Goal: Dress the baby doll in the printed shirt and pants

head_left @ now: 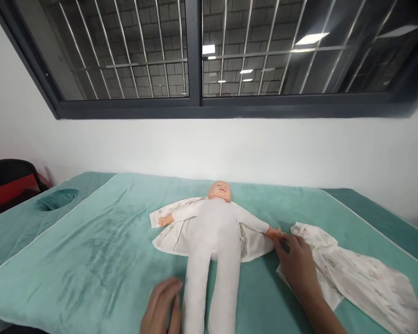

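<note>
A baby doll [216, 227] in a white bodysuit lies on its back, arms spread and legs toward me. Beneath it an opened white shirt [174, 239] is spread, one sleeve [157, 218] lying behind the doll's arm at the left. My right hand [297, 260] pinches the doll's small hand [274, 232] on the right side between thumb and fingers. Low in the view, my left hand [163, 306] hovers beside the doll's leg, fingers loosely bent, slightly blurred, with nothing in them. Printed white baby clothing [365, 278] lies rumpled right of my right hand, which partly covers it.
The padded table has a green cover [90, 260] with a face hole [57, 199] at its left end. A black and red chair [10, 185] stands beyond that end. Behind the table rise a white wall [202, 148] and a barred window [195, 55].
</note>
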A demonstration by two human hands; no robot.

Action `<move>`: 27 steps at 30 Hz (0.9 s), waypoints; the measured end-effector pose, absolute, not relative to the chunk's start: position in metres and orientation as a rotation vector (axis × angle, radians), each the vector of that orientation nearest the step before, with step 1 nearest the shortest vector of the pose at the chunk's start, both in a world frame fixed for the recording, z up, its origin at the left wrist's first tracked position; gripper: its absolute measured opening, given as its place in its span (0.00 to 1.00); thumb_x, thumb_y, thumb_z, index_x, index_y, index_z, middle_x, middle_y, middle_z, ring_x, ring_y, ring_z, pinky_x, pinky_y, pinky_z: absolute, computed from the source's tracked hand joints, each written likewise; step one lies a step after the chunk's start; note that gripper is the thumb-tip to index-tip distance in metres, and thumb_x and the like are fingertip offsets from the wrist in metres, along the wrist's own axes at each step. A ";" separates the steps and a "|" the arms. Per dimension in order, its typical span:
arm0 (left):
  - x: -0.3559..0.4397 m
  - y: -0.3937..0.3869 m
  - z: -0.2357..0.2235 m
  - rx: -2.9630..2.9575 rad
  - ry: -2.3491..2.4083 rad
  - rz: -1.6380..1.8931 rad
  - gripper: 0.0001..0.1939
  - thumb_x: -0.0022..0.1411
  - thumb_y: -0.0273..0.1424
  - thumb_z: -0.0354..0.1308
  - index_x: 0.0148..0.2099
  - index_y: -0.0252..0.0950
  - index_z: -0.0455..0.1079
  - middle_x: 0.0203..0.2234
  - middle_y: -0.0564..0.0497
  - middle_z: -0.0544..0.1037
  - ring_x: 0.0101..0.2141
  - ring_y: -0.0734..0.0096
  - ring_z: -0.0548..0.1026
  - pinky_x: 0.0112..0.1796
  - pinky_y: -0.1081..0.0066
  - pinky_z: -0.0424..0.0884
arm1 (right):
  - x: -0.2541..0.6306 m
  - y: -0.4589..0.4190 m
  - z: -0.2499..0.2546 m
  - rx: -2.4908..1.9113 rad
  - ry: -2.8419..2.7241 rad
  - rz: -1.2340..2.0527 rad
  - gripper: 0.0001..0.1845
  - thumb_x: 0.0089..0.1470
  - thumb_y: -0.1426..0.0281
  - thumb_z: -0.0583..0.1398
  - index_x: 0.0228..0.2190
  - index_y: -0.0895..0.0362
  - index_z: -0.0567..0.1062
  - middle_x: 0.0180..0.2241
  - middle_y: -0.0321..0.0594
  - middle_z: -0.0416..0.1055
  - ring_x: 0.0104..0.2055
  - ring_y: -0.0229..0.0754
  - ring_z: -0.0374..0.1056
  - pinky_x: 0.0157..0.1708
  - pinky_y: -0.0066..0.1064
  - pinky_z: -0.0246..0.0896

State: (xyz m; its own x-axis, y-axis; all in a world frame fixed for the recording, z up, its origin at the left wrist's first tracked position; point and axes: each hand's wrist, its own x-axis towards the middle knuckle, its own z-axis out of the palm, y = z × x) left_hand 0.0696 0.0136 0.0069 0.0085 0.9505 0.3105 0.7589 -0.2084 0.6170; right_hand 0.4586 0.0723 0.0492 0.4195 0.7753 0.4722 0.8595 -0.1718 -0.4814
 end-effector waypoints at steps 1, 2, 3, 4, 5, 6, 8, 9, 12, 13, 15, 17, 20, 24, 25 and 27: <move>0.085 0.030 0.021 1.950 1.661 1.044 0.17 0.64 0.37 0.48 0.52 0.48 0.72 0.54 0.52 0.71 0.55 0.60 0.69 0.56 0.60 0.68 | 0.465 0.073 0.050 -1.987 -1.325 -0.121 0.20 0.55 0.56 0.52 0.36 0.58 0.74 0.38 0.49 0.72 0.42 0.51 0.65 0.43 0.43 0.61; 0.100 0.047 0.034 1.877 1.578 1.064 0.18 0.65 0.38 0.48 0.54 0.45 0.70 0.56 0.50 0.69 0.56 0.61 0.68 0.57 0.59 0.67 | 0.471 0.076 0.051 -1.994 -1.300 -0.087 0.21 0.55 0.56 0.51 0.36 0.58 0.74 0.38 0.49 0.72 0.42 0.51 0.66 0.43 0.42 0.61; 0.113 0.063 0.047 1.830 1.506 1.109 0.19 0.65 0.38 0.48 0.56 0.42 0.67 0.57 0.47 0.68 0.58 0.61 0.66 0.58 0.58 0.65 | 0.477 0.079 0.052 -1.998 -1.300 -0.055 0.21 0.55 0.56 0.51 0.37 0.59 0.75 0.39 0.49 0.72 0.43 0.51 0.66 0.44 0.42 0.60; 0.125 0.079 0.058 1.795 1.443 1.146 0.20 0.65 0.39 0.48 0.57 0.40 0.65 0.58 0.45 0.66 0.59 0.61 0.64 0.59 0.57 0.64 | 0.482 0.083 0.053 -2.005 -1.313 -0.023 0.21 0.55 0.57 0.51 0.39 0.59 0.75 0.41 0.49 0.73 0.44 0.51 0.67 0.45 0.41 0.60; 0.135 0.093 0.069 1.776 1.402 1.142 0.21 0.65 0.39 0.49 0.58 0.39 0.63 0.59 0.44 0.65 0.59 0.61 0.64 0.59 0.58 0.63 | 0.487 0.089 0.054 -2.016 -1.324 0.018 0.22 0.54 0.58 0.50 0.40 0.58 0.74 0.42 0.49 0.73 0.45 0.51 0.67 0.45 0.41 0.59; 0.143 0.104 0.080 1.786 1.407 1.129 0.22 0.65 0.38 0.50 0.59 0.39 0.62 0.59 0.44 0.65 0.60 0.61 0.63 0.59 0.57 0.62 | 0.491 0.095 0.056 -2.035 -1.324 0.085 0.23 0.54 0.58 0.50 0.42 0.58 0.74 0.43 0.48 0.73 0.45 0.51 0.67 0.46 0.40 0.59; 0.159 0.120 0.101 1.931 1.438 1.090 0.22 0.64 0.37 0.51 0.59 0.38 0.63 0.61 0.44 0.61 0.62 0.58 0.59 0.60 0.54 0.59 | 0.496 0.111 0.062 -2.082 -1.317 0.286 0.23 0.54 0.55 0.50 0.41 0.56 0.75 0.41 0.46 0.75 0.44 0.51 0.69 0.43 0.39 0.60; 0.168 0.124 0.113 2.037 1.426 1.081 0.21 0.65 0.36 0.50 0.59 0.38 0.62 0.62 0.44 0.59 0.62 0.58 0.57 0.61 0.54 0.58 | 0.498 0.119 0.066 -2.090 -1.331 0.382 0.23 0.54 0.54 0.50 0.39 0.55 0.76 0.40 0.44 0.75 0.42 0.50 0.69 0.42 0.38 0.60; 0.205 0.130 0.149 2.397 1.183 0.925 0.22 0.64 0.34 0.51 0.59 0.38 0.62 0.60 0.44 0.63 0.61 0.60 0.60 0.59 0.59 0.60 | 0.500 0.141 0.080 -2.026 -1.462 0.546 0.22 0.50 0.51 0.54 0.28 0.54 0.78 0.32 0.41 0.76 0.37 0.49 0.70 0.39 0.35 0.61; 0.222 0.130 0.158 2.505 1.095 0.802 0.21 0.63 0.33 0.52 0.58 0.38 0.63 0.57 0.44 0.67 0.57 0.61 0.64 0.57 0.60 0.63 | 0.500 0.146 0.084 -1.990 -1.510 0.570 0.22 0.49 0.50 0.55 0.26 0.54 0.78 0.30 0.40 0.76 0.36 0.48 0.70 0.38 0.34 0.61; 0.259 0.134 0.167 2.685 1.069 0.519 0.18 0.60 0.28 0.54 0.53 0.35 0.66 0.49 0.41 0.72 0.50 0.56 0.69 0.49 0.57 0.68 | 0.499 0.150 0.090 -1.881 -1.566 0.671 0.24 0.48 0.49 0.55 0.25 0.55 0.78 0.30 0.39 0.76 0.37 0.47 0.70 0.38 0.33 0.63; 0.296 0.140 0.162 2.801 1.045 0.318 0.20 0.58 0.27 0.56 0.53 0.31 0.66 0.46 0.37 0.73 0.47 0.52 0.70 0.45 0.54 0.68 | 0.498 0.148 0.093 -1.721 -1.532 0.839 0.27 0.50 0.47 0.54 0.28 0.57 0.78 0.31 0.40 0.76 0.38 0.47 0.71 0.39 0.33 0.65; 0.333 0.155 0.139 2.888 1.054 0.226 0.21 0.56 0.29 0.60 0.53 0.31 0.67 0.44 0.36 0.75 0.47 0.51 0.70 0.51 0.49 0.61 | 0.504 0.139 0.091 -1.494 -1.401 1.077 0.27 0.53 0.47 0.53 0.33 0.57 0.78 0.33 0.43 0.76 0.40 0.48 0.72 0.41 0.35 0.68; 0.335 0.176 0.127 2.937 1.064 0.313 0.18 0.59 0.32 0.58 0.51 0.34 0.66 0.43 0.41 0.74 0.44 0.55 0.71 0.49 0.52 0.62 | 0.512 0.137 0.081 -1.456 -1.399 0.935 0.25 0.49 0.50 0.58 0.39 0.55 0.78 0.39 0.45 0.76 0.45 0.52 0.72 0.47 0.40 0.68; 0.329 0.181 0.131 2.954 1.082 0.349 0.15 0.60 0.31 0.55 0.50 0.35 0.65 0.43 0.42 0.74 0.43 0.56 0.71 0.47 0.54 0.64 | 0.512 0.139 0.078 -1.467 -1.428 0.877 0.24 0.46 0.50 0.60 0.38 0.54 0.79 0.38 0.45 0.77 0.44 0.53 0.72 0.47 0.41 0.68; 0.312 0.190 0.142 2.996 1.140 0.412 0.12 0.62 0.28 0.50 0.48 0.36 0.64 0.42 0.45 0.73 0.42 0.59 0.72 0.43 0.58 0.65 | 0.506 0.148 0.073 -1.479 -1.506 0.814 0.22 0.44 0.52 0.61 0.36 0.53 0.80 0.37 0.45 0.77 0.43 0.54 0.72 0.45 0.42 0.69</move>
